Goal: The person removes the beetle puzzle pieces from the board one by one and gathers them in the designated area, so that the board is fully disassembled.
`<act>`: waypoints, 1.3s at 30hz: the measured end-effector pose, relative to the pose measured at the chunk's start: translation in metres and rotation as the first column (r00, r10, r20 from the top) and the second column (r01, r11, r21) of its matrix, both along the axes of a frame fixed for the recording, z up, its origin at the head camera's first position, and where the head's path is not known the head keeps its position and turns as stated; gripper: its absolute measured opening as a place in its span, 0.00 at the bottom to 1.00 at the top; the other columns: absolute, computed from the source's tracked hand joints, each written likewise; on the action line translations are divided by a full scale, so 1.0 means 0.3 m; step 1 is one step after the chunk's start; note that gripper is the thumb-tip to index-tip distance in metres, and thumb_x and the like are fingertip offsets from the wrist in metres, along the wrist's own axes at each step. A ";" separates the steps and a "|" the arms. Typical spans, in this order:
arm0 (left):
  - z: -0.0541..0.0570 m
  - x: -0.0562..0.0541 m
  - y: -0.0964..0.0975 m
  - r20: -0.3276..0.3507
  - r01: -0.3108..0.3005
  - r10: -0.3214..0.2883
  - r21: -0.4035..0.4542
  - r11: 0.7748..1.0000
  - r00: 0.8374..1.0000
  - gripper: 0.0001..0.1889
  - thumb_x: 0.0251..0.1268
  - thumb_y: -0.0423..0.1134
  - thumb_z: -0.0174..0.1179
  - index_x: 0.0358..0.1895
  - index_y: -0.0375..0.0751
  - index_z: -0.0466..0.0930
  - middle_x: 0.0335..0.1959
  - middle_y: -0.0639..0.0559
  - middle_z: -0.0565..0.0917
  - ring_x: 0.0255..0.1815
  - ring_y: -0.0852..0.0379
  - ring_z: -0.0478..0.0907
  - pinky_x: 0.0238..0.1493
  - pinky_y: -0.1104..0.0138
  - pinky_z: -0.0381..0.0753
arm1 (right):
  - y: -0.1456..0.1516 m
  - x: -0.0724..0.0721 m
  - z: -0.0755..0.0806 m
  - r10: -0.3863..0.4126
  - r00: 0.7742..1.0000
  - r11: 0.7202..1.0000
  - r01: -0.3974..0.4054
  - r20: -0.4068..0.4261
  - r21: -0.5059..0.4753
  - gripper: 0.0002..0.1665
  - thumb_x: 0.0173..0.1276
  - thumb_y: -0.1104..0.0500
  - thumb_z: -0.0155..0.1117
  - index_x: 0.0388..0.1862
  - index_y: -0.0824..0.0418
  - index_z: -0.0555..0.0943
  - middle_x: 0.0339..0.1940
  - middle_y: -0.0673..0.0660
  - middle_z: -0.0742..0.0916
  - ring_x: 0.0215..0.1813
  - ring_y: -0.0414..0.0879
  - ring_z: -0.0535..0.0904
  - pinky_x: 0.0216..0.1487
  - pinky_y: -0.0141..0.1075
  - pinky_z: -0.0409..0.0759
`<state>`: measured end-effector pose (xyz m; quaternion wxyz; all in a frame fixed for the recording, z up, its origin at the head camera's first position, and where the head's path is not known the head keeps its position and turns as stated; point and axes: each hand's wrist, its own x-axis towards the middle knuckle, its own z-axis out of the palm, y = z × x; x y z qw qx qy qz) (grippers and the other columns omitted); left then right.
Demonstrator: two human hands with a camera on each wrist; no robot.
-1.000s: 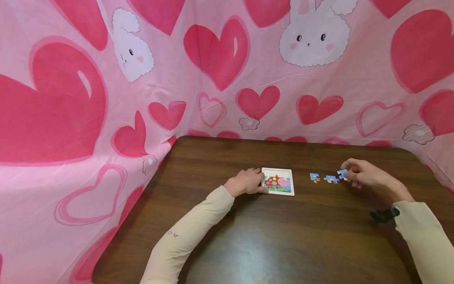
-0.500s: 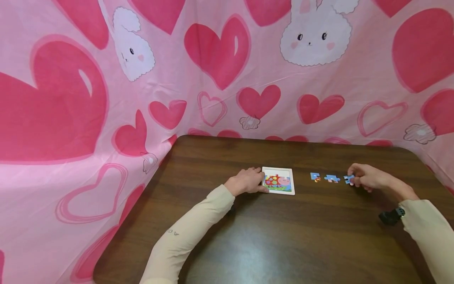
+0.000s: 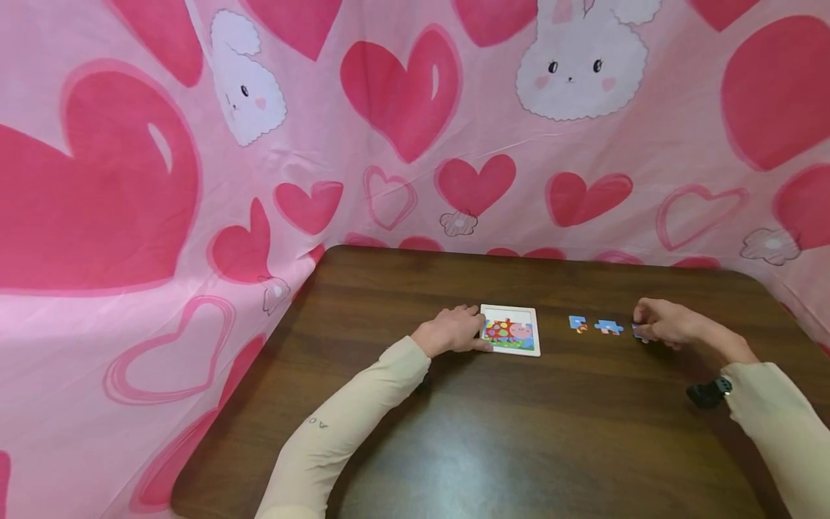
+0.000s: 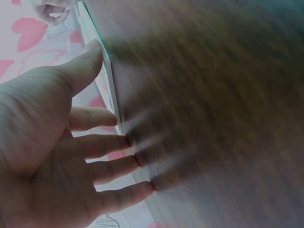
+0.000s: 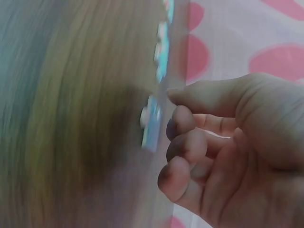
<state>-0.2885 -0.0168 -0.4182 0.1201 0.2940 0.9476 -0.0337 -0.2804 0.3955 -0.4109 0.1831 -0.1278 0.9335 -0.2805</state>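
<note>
A small white puzzle tray lies on the table, its picture of a pink pig in red partly filled in. At its left side rests my left hand; in the left wrist view the fingers are nearly straight, thumb at the tray's edge and other fingertips down on the table. Over to the right, my right hand hovers with loosely curled fingers at a blue puzzle piece. The right wrist view shows a gap between the fingertips and that piece. In the head view the hand hides most of it.
Two more blue puzzle pieces, one with red and yellow and one in the middle, lie in a row between tray and right hand. A pink heart-patterned cloth hangs behind and left of the brown table.
My right hand has moved the rightmost puzzle piece right and away from the middle one, then let it go and shifted slightly left over it. The left hand stays at the tray.
</note>
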 end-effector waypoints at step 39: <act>-0.006 -0.003 0.000 0.012 0.000 0.000 0.012 1.000 1.000 0.37 0.63 0.67 0.56 0.69 0.49 0.69 0.76 0.47 0.63 0.76 0.47 0.62 0.73 0.50 0.64 | -0.416 -0.072 0.032 0.029 0.995 0.981 -0.045 -0.091 -0.188 0.20 0.69 0.56 0.65 0.54 0.64 0.74 0.34 0.66 0.82 0.23 0.51 0.76 0.23 0.42 0.79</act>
